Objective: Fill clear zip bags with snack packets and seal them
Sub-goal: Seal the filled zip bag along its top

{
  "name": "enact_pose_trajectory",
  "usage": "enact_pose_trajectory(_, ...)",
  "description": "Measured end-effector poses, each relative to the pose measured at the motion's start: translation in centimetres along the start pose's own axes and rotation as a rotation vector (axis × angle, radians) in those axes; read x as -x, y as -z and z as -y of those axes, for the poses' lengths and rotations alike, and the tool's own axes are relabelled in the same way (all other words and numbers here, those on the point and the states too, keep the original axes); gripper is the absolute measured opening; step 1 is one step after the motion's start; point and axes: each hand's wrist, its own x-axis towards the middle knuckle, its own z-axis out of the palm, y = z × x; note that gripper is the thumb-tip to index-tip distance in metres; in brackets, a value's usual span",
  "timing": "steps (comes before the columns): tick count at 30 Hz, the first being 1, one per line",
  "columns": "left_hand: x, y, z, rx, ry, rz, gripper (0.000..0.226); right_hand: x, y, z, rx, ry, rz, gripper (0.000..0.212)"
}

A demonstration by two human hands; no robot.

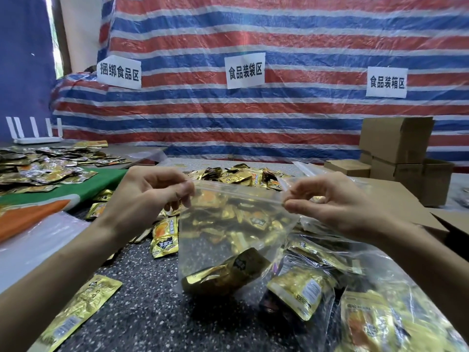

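A clear zip bag hangs upright above the speckled table, held between both hands. My left hand pinches the left end of its zip strip. My right hand pinches the right end with thumb and forefinger. Gold snack packets lie in the bottom of the bag. A heap of loose gold packets lies behind the bag. More loose packets lie to its left, and one packet lies near my left forearm.
Filled clear bags lie at the lower right. Cardboard boxes stand at the right rear, and a flat carton lies under my right hand. On the left are a green and orange cloth, another packet pile and a white router.
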Motion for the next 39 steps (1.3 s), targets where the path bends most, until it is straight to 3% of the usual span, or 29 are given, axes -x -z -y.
enact_pose_trajectory(6,0.1,0.1,-0.2,-0.006,-0.007,0.006,0.02,0.4,0.0,0.1,0.002,0.003,-0.044,0.007)
enact_pose_trajectory(22,1.0,-1.4,-0.8,0.051,-0.01,-0.017,0.017,3.2,-0.6,0.2,-0.004,-0.06,-0.224,0.043)
enact_pose_trajectory(25,0.9,-1.9,-1.6,0.163,0.028,-0.065,0.018,4.2,-1.9,0.6,0.005,-0.163,-0.243,0.05)
enact_pose_trajectory(27,1.0,-2.8,-2.5,0.233,0.034,-0.058,0.019,5.0,-3.4,0.8,-0.027,-0.289,-0.137,0.051)
enact_pose_trajectory(32,0.5,-5.8,-4.9,0.336,-0.028,-0.023,0.02,5.6,-7.5,2.5,0.005,-0.55,0.1,0.13)
enact_pose_trajectory(33,0.2,-6.2,-5.5,0.363,-0.036,-0.026,0.021,5.5,-8.1,3.0,-0.042,-0.554,0.105,0.133)
enact_pose_trajectory(34,-0.2,-6.6,-5.9,0.395,-0.035,-0.037,0.024,5.4,-8.5,3.6,-0.134,-0.533,0.111,0.123)
enact_pose_trajectory(36,-0.8,-7.3,-6.8,0.46,-0.019,-0.061,0.03,5.1,-8.6,4.2,-0.366,-0.402,0.14,0.071)
enact_pose_trajectory(37,-1.1,-7.6,-7.2,0.504,-0.006,-0.069,0.031,5.1,-8.5,4.4,-0.46,-0.327,0.161,0.058)
enact_pose_trajectory(39,-1.6,-8.0,-8.0,0.603,0.034,-0.061,0.029,5.1,-8.5,4.7,-0.625,-0.309,0.118,0.066)
